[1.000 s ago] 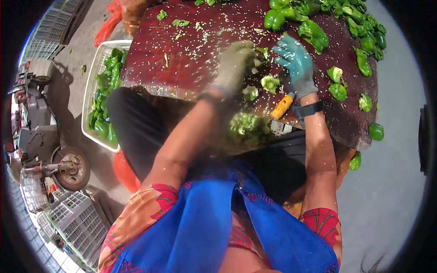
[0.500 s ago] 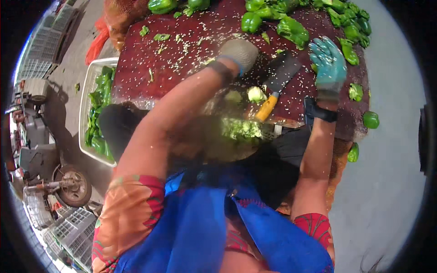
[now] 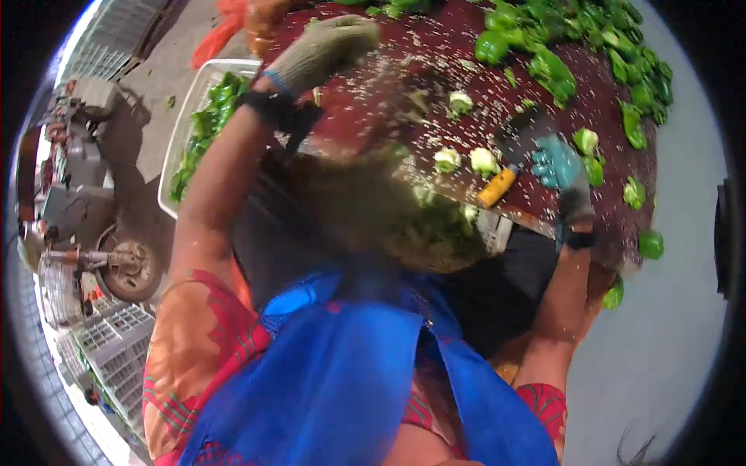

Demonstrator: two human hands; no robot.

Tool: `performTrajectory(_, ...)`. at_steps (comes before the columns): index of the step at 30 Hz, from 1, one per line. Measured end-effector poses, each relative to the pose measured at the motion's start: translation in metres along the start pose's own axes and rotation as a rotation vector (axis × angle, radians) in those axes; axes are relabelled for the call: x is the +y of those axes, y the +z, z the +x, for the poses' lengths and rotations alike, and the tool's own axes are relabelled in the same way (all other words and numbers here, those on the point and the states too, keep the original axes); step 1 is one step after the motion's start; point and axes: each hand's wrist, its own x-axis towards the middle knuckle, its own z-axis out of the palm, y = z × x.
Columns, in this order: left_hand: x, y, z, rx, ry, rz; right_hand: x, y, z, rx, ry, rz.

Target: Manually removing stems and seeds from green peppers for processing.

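Note:
At the far left of the dark red board (image 3: 373,70), my left hand (image 3: 330,50) in a pale knit glove hovers, its fingers smeared by motion. My right hand (image 3: 559,167), in a teal-coated glove, rests on the board's right side with loosely bent fingers and no visible object in it. Just left of it lies a knife with a dark blade and a yellow handle (image 3: 498,186). Pale pepper cores (image 3: 485,161) sit around the knife, with another core (image 3: 461,103) farther back. White seeds are scattered over the board.
Green peppers (image 3: 552,74) are heaped along the back right. A white bin (image 3: 172,147) of peppers stands left of the board. Blurred green scraps (image 3: 427,225) lie below the near edge. One whole pepper (image 3: 651,244) is off the right edge. A parked motorbike (image 3: 128,264) is farther left.
My left hand has swung left and away from me. My right hand has come nearer, beside the knife, its fingers more bent. More cores show on the board. The whole view has shifted.

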Motion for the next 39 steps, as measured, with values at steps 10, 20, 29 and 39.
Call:
performTrajectory(10,-0.034,-0.27,-0.19,0.706,-0.239,1.026,0.048,0.017,-0.032,-0.045,-0.089,-0.133)
performTrajectory(20,-0.043,-0.117,0.011,0.391,-0.106,1.065,0.022,0.04,-0.048,-0.025,0.087,-0.999)
performTrajectory(29,-0.092,-0.031,0.071,-0.003,0.585,1.526,0.082,0.01,-0.036,-0.082,-0.407,-0.958)
performTrajectory(39,-0.057,0.085,-0.037,-0.012,0.353,0.516,0.026,0.04,-0.023,-0.056,0.102,-0.839)
